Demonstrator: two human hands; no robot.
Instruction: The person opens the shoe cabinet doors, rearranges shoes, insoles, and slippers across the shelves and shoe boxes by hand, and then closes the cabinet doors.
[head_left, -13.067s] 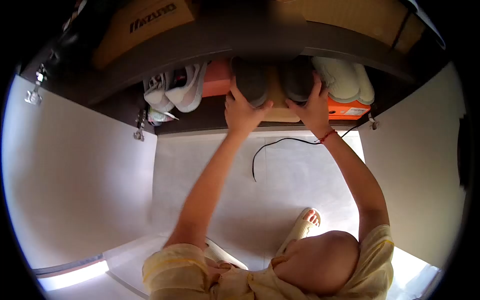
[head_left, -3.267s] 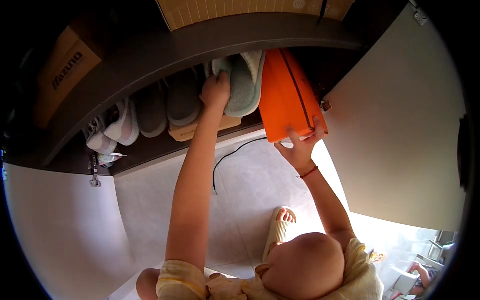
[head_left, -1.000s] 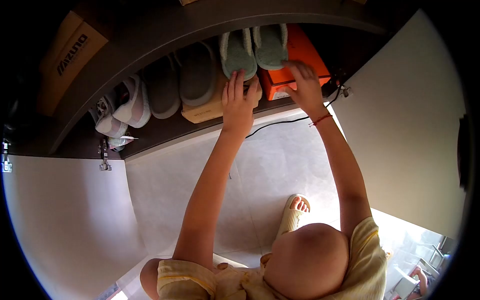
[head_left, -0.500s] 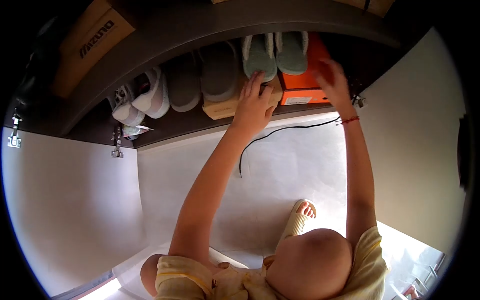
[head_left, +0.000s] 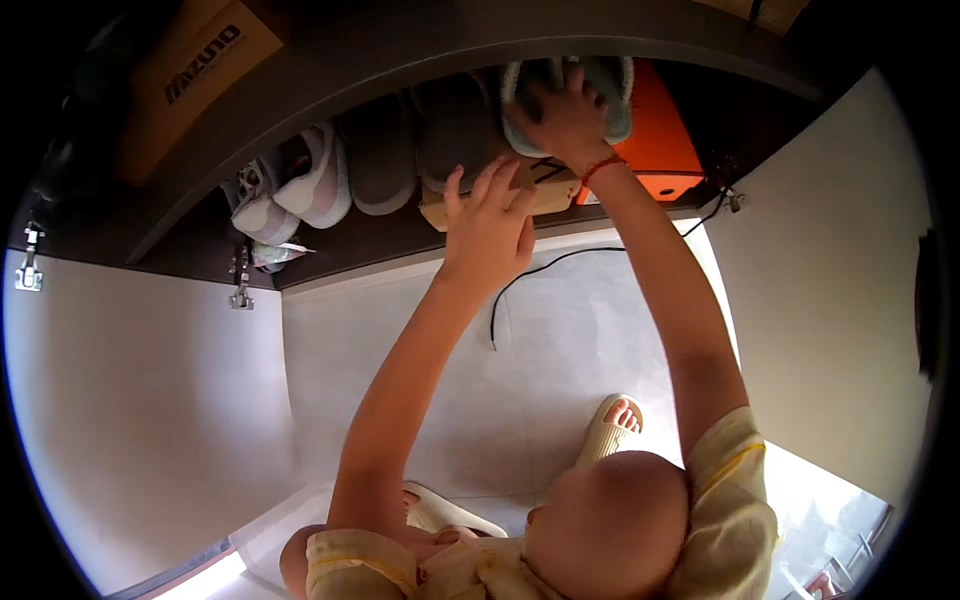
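Observation:
A pair of grey-green slippers with fleecy edges (head_left: 620,118) rests on the boxes in the low cabinet. Over these slippers my right hand (head_left: 572,122) is laid with fingers spread, hiding much of the left one; whether it presses on them I cannot tell. My left hand (head_left: 488,225) is open in front of the tan cardboard box (head_left: 552,198), fingertips by the front of a dark slipper (head_left: 452,150). Beside the tan box lies an orange shoebox (head_left: 660,150), partly behind my right wrist.
White-pink sneakers (head_left: 315,190) and another dark slipper (head_left: 378,165) stand at the left. A Mizuno box (head_left: 215,65) sits on the shelf above. Cabinet doors (head_left: 140,400) stand open on both sides. A black cord (head_left: 540,268) hangs down from the cabinet's right end.
My right hand has moved left from the orange box onto the green slippers. My left hand has come off the left slipper and drawn slightly back, fingers spreading.

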